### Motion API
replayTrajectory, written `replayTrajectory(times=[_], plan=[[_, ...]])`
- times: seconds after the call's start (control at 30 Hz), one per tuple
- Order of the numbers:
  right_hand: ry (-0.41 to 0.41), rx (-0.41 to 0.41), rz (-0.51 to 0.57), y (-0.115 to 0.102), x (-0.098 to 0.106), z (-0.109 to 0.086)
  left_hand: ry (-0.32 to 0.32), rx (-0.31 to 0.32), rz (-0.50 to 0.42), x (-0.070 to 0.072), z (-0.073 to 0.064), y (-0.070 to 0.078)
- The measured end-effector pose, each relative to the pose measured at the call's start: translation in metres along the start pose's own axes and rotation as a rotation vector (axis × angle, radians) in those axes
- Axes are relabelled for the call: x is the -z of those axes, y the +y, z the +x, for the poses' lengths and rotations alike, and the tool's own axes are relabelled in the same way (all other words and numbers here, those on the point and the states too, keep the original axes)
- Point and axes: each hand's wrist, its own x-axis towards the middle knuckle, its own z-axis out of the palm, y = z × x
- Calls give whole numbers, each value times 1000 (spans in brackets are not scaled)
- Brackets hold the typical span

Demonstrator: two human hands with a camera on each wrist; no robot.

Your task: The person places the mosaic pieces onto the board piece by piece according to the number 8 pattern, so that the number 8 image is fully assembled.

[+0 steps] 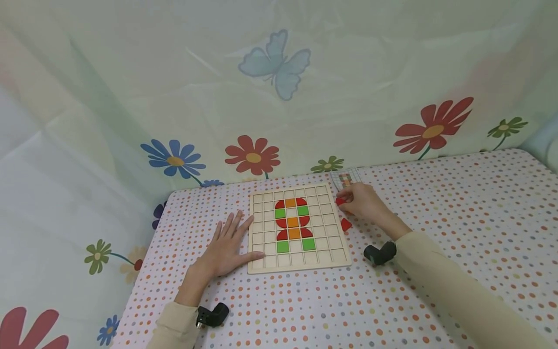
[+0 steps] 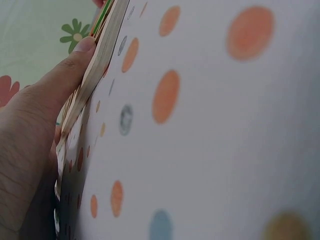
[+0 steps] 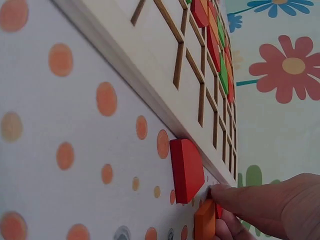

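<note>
A square wooden grid board (image 1: 270,264) lies on the table, with red, green and orange tiles set in its middle columns. At its left edge rests my left hand (image 1: 226,249), fingers spread and thumb laid over the frame; the left wrist view shows the thumb (image 2: 67,75) against the board's side. Off the right edge, my right hand (image 1: 362,201) pinches a red tile (image 1: 340,201) between thumb and fingers. An orange tile (image 3: 204,220) is right by those fingertips and partly covers the red one. Another red tile (image 1: 346,224), with a curved side, lies loose nearer me.
Behind the right hand lies a small pattern card (image 1: 342,177), partly covered by it. The dotted tablecloth (image 1: 287,305) runs back to a flowered cloth backdrop (image 1: 348,97). A black camera is strapped to each wrist.
</note>
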Motion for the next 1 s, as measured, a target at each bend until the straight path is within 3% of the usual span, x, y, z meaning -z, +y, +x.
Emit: replayTrajectory(times=[0.4,0.7,0.87,1.0], plan=[[18,-37,-2,-2,0,-3,-5,12,-1,0,0,0],[67,18,25,0,-1,-6,-6,14,-5,0,0,2],[123,104,41,-11,-6,-16,-3,15,-1,0,1,1],[106,223,37,-34,-17,-26,-3,19,4,0,1,1]])
